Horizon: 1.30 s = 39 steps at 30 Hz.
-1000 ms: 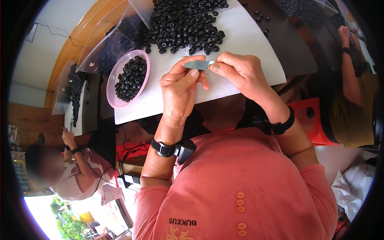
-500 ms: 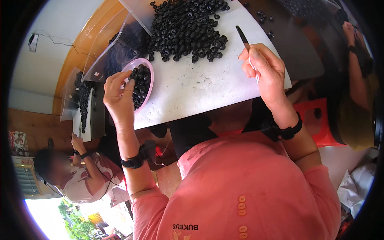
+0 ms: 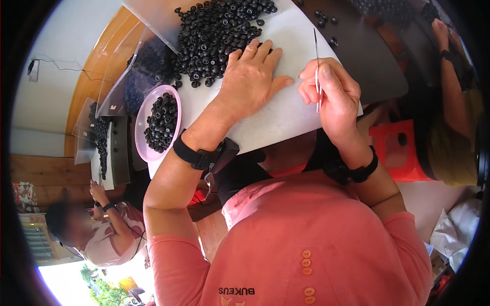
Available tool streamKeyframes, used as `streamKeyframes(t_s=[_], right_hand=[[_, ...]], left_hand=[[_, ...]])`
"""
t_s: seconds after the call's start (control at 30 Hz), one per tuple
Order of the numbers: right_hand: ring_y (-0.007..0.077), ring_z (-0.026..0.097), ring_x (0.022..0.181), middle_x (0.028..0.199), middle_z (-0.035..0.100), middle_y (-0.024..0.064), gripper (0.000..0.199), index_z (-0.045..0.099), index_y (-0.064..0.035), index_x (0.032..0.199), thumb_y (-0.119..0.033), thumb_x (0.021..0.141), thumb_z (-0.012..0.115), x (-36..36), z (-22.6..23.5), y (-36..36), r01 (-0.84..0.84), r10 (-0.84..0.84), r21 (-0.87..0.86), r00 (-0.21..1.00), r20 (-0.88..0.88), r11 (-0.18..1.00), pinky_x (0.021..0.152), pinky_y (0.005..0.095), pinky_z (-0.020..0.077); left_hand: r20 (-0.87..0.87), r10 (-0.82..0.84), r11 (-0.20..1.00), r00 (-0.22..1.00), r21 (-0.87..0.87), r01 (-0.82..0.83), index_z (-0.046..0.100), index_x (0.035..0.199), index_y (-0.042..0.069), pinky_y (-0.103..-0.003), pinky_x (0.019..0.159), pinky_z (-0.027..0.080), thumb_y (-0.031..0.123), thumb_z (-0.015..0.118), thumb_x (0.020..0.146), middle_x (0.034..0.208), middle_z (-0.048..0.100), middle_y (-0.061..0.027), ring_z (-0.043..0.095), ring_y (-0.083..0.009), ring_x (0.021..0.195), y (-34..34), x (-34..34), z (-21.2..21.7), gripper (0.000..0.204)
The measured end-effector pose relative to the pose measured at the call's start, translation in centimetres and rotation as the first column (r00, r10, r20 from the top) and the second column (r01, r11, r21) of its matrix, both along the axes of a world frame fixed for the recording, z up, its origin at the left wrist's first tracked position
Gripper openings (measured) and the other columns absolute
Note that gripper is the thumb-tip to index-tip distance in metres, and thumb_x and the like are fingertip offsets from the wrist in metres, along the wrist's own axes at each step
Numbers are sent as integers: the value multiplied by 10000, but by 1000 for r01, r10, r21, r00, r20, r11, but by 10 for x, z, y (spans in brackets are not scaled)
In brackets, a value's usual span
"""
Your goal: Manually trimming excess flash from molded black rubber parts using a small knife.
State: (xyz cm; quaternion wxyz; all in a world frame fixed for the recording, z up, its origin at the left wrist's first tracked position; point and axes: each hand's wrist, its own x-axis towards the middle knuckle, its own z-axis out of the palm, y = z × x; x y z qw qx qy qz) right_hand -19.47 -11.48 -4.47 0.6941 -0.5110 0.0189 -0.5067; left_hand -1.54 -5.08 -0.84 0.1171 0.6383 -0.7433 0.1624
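Observation:
My left hand [image 3: 251, 81] lies palm down on the white tabletop [image 3: 265, 125] with its fingers spread. Its fingertips touch the near right edge of a heap of small black ring-like rubber parts [image 3: 214, 38]; what is beneath the palm is hidden. Slim metal tweezers [image 3: 317, 66] stick up from my right hand [image 3: 334, 92], which is closed around them over the right side of the table, their pointed end directed away from me. To the left, a pink oval bowl [image 3: 141, 130] holds many of the same black parts.
A clear plastic panel [image 3: 120, 84] stands behind the bowl, with more black parts beyond it. A dark table [image 3: 375, 61] with several stray parts adjoins on the right, near a red stool [image 3: 400, 153]. Another person [image 3: 109, 229] works at the left; a co-worker's arm [image 3: 454, 92] shows at far right.
My left hand has left the bowl and moved right to the edge of the heap, its fingers spreading. The tweezers have turned in my right hand and now appear edge-on.

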Motion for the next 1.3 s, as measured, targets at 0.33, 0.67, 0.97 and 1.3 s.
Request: streamKeyframes(t_s=[0.33, 0.67, 0.97, 1.3], right_hand=[[62, 458, 599, 897, 646, 40, 235, 622, 13, 1001, -198, 1030, 525, 0, -5, 0, -24, 25, -18, 998, 63, 1000, 567, 208, 382], [88, 412, 557, 645, 470, 19, 370, 588, 56, 933, -257, 1061, 436, 2, 2, 5, 63, -68, -75, 995, -70, 995, 553, 263, 381], [49, 458, 559, 790, 621, 3, 295, 658, 21, 983, -253, 1023, 554, 5, -3, 2, 13, -16, -110, 1000, -27, 994, 524, 210, 367], [42, 433, 565, 853, 654, 16, 266, 654, -5, 942, -251, 1011, 579, 7, 1, 10, 59, -85, -192, 988, -126, 980, 523, 192, 360]], left_hand=[[24, -4, 982, 1000, 187, -1, 474, 1425, 99, -492, 1099, 321, 448, 561, 933, 1512, 411, -122, 367, -343, 1398, 58, 0, 9, 610], [-145, 86, 996, 986, 17, -85, 560, 1337, 99, -470, 1018, 392, 215, 647, 887, 1428, 518, -112, 479, -355, 1304, 107, 8, -5, 473], [-422, 60, 979, 905, -150, -135, 664, 1149, 65, -411, 915, 473, 30, 678, 815, 1305, 589, -148, 546, -346, 1157, 139, 8, -13, 336], [-412, 124, 916, 903, -302, -264, 656, 920, 48, -394, 729, 460, 42, 760, 734, 875, 585, -89, 524, -290, 852, 140, -2, -19, 213]])
